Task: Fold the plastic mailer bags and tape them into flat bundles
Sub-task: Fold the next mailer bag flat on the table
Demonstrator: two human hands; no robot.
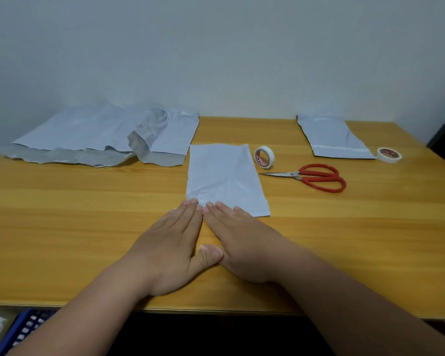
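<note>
Both hands flat, fingers straight and together: left hand (pixel 176 242) and right hand (pixel 238 242) side by side, fingertips pressing near edge of the folded mailer (pixel 225 176) at centre of the surface (pixel 75 201). Unfolded mailers (pixel 100 134) far left. Tape roll (pixel 264 156) and scissors (pixel 314 177) just right of mailer. Taped bundle (pixel 332 137) far right.

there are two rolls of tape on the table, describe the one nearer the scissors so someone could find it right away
Start at the wooden table and find the red-handled scissors right of centre. Just beyond their blade tips, beside the folded mailer, is the tape roll. It stands on its edge with its hole facing you, whereas the other roll lies flat near the right edge, against a second mailer.
</note>
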